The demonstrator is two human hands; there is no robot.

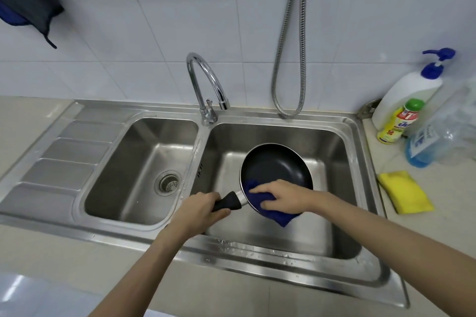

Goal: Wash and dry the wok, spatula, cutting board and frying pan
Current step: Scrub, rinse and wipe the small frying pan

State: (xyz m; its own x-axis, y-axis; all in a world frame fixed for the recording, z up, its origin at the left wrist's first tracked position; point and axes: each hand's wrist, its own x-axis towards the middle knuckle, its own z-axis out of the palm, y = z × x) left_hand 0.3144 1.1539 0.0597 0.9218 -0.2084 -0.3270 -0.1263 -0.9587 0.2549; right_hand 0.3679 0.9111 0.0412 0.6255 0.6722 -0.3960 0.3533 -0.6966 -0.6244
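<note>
So the pan (277,165) is held up over the right basin of the sink (355,152), tilted a bit with its dark inside facing up. Left hand (199,210) is wrapped tight around the black handle (228,203), which points toward the divider between the two basins. Right hand (279,197) is pressed flat-ish on a blue cloth (277,215), fingers spread over it, holding it against the near rim of the pan. The cloth folds over that rim, with one corner hanging below the pan's edge.

The left basin has just the drain (168,183) showing, and the ribbed drainboard (67,159) runs off toward the left edge of the counter (33,252). Some water drops sit on the sink's front lip. The tap (206,85) stands at the back between the basins, spout curving over toward the right one, no water running as far as I can see. A metal hose (288,59) hangs down the tiled wall behind the right basin.

At the right end of the counter: a white pump bottle (409,95) at the back, a yellow bottle (398,123) with a green cap just in front of it, a clear plastic bag (448,126) with something blue at the bottom, and a yellow sponge (405,192) lying near the sink's right rim.
</note>
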